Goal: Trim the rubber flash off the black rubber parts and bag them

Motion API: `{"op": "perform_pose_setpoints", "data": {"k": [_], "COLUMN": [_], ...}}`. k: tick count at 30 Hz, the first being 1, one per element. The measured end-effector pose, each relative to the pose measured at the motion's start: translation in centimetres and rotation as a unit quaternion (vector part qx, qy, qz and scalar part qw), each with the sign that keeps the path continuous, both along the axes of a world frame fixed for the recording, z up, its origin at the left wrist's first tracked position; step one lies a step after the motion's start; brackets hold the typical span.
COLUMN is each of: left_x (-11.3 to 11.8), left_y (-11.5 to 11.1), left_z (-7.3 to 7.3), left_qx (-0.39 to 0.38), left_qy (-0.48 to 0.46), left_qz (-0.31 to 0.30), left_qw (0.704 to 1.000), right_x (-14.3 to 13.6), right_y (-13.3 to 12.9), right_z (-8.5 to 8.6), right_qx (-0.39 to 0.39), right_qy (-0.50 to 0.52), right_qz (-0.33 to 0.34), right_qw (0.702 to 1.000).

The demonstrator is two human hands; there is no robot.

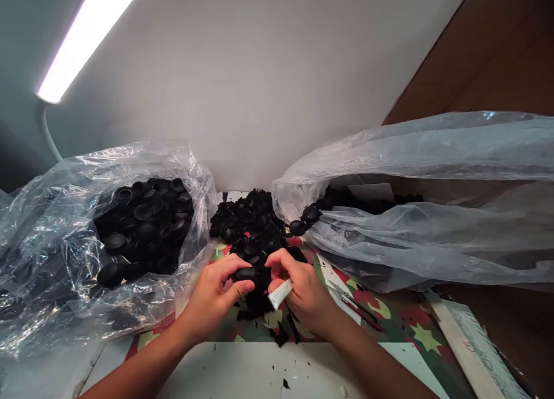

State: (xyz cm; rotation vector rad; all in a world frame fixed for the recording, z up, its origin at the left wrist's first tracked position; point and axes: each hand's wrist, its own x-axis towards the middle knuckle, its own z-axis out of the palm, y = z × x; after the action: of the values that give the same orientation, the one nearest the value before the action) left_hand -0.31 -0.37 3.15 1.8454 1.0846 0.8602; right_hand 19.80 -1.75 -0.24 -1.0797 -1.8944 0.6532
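Note:
Between thumb and index finger, my left hand (220, 292) grips a small round black part (245, 274). Close by on the right, my right hand (298, 283) is closed around a white-handled tool (280, 294); whatever lies at the tool's far end cannot be made out. Behind and below both hands spreads a pile of black parts and scraps (251, 214). A clear plastic bag (52, 232) on the left lies open, with many round black parts (147, 220) inside. Another clear bag (389, 237) opens on the right, with a few black parts (310, 213) at its mouth.
A lit lamp (90, 41) hangs at upper left. Scissors (357, 308) rest on the patterned cloth (402, 315) at right. Black crumbs dot the white board (259, 370) in front. Cardboard (489, 59) stands at the right, near a pale strip (467, 353).

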Motion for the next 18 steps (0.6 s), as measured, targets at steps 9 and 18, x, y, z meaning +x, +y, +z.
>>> {"op": "perform_pose_setpoints", "data": {"k": [9,18], "left_x": [0.1,-1.5], "left_y": [-0.2,0.6], "left_z": [-0.1,0.0], "left_qx": [0.039,0.089], "left_qy": [0.027,0.097], "left_qz": [-0.017,-0.083], "left_qw": [0.999,0.988], "right_x": [-0.6,-0.6], "right_y": [0.4,0.7], "right_z": [0.4,0.5], "right_qx": [0.066,-0.009], "right_qy": [-0.153,-0.084], "right_qz": [0.062,0.145], "right_qw": [0.984,0.986]}}
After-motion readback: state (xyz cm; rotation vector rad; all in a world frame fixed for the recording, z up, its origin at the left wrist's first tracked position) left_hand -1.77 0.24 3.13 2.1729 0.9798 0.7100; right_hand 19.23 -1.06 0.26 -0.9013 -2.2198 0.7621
